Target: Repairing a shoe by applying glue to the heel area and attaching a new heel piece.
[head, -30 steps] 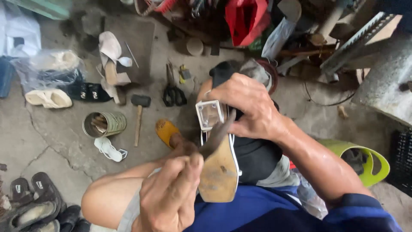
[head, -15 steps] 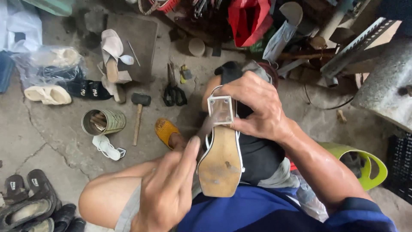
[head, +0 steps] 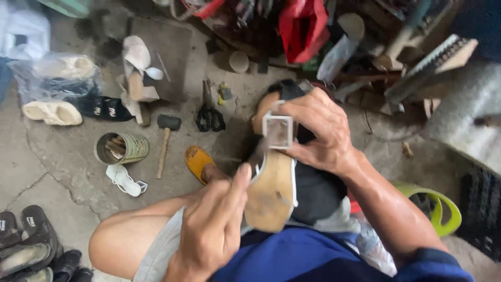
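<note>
At frame centre, the right hand [head: 318, 133] is closing its grip on the heel [head: 278, 130] of the shoe [head: 271, 190] (sole up, steadied on the lap), while the left hand [head: 211, 230], fingers curled, is pressing its edge.

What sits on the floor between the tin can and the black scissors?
A black-headed hammer with a wooden handle lies between the tin can and the scissors, seen in the head view.

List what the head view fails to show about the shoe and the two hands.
- Shoe upper: faces away; only the tan sole shows.
- Heel block: partly covered by the right hand.
- Left hand: its palm side is turned away, so any tool there is hidden.
- Tin can contents: too small.
</note>
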